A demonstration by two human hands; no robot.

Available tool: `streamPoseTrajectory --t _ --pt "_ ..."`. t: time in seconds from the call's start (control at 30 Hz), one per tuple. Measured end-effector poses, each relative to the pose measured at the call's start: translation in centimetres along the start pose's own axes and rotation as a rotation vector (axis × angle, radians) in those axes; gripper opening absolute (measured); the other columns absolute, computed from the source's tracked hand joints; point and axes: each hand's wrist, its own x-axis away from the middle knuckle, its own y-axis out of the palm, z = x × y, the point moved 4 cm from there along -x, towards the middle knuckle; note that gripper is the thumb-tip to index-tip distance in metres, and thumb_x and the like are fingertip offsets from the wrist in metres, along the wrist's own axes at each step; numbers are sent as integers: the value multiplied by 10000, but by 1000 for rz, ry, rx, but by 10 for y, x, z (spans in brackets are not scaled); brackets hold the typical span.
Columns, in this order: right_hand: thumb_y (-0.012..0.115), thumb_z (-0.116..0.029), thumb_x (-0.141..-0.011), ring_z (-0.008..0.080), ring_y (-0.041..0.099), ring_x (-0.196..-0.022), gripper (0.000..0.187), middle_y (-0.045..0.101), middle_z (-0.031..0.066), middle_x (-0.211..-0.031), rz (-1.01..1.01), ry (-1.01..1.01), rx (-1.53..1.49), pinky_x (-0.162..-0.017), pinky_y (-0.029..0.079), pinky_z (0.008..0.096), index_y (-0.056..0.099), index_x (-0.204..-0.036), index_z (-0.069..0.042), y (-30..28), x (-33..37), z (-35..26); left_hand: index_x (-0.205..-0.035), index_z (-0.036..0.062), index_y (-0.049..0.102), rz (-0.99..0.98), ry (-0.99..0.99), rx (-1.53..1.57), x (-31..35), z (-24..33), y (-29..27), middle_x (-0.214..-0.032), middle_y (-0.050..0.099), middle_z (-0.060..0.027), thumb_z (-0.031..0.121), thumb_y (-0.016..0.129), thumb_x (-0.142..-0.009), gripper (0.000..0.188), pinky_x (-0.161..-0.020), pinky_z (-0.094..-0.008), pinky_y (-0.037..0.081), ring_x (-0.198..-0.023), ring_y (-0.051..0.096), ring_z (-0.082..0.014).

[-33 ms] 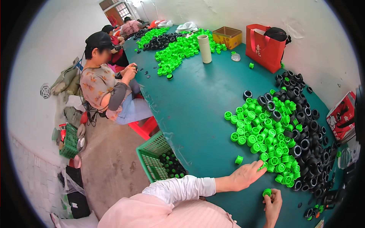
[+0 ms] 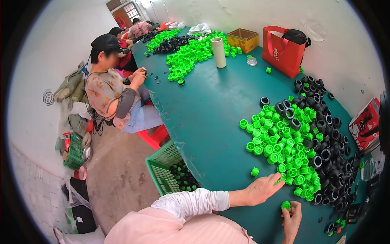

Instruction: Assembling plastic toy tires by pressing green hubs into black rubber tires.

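My left hand (image 2: 259,190) reaches to the near edge of a heap of green plastic wheel rims (image 2: 280,140). Its thumb and fingers are closed on one green wheel rim (image 2: 281,177), partly hidden by the fingers. Lower right, my right hand (image 2: 292,219) pinches another green wheel rim (image 2: 286,205) just above the table. A single green wheel rim (image 2: 255,171) lies apart from the heap, beyond my left hand. Black rubber tires (image 2: 333,162) are piled along the right side of the rims, and some rest on top of them.
The green table (image 2: 211,122) runs far ahead, with a pale flask (image 2: 218,53), a yellow box (image 2: 243,39) and a red bag (image 2: 280,53). A green crate (image 2: 156,173) of wheels stands by its left edge. A co-worker (image 2: 109,85) sits farther along, near another heap.
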Motion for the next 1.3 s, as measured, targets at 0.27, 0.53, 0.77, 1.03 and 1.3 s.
streamPoseTrajectory --t 0.27,0.53,0.77,1.03,1.3 --pt "637 -121 -960 252 588 -970 382 579 94 -1068 728 -275 728 -788 474 376 521 -1314 -36 -104 -24 21 -1293 12 521 -117 -43 215 12 5 2 -1200 495 -160 82 716 -819 517 -798 -384 553 -1017 611 -306" --pt "698 -204 -929 273 609 -886 471 586 98 -1084 655 -162 840 -748 483 400 515 -1350 -96 -116 -43 27 -1320 30 516 -286 9 133 11 17 23 -1330 484 -174 158 760 -784 603 -915 -417 517 -1131 569 -322" --pt "760 -124 -838 283 628 -987 594 623 125 -1169 644 -274 673 -810 509 372 529 -1383 -85 -97 -31 -5 -1275 96 546 -278 377 -69 -16 38 25 -1367 524 -135 211 665 -795 508 -1101 -486 389 -1252 521 -318" --pt "759 -409 -832 327 645 -841 471 586 95 -1057 461 -224 722 -680 512 427 592 -1154 -108 -85 -41 -6 -1289 121 595 -341 247 -54 -17 28 25 -1330 568 -139 139 721 -792 513 -1073 -488 392 -1244 526 -325" --pt "757 -455 -823 313 645 -754 487 565 85 -1002 296 -230 641 -612 517 430 589 -1119 -106 -43 2 -13 -1308 65 570 -356 156 -45 7 23 -26 -1408 512 -165 302 790 -777 621 -1117 -548 329 -1297 484 -363"
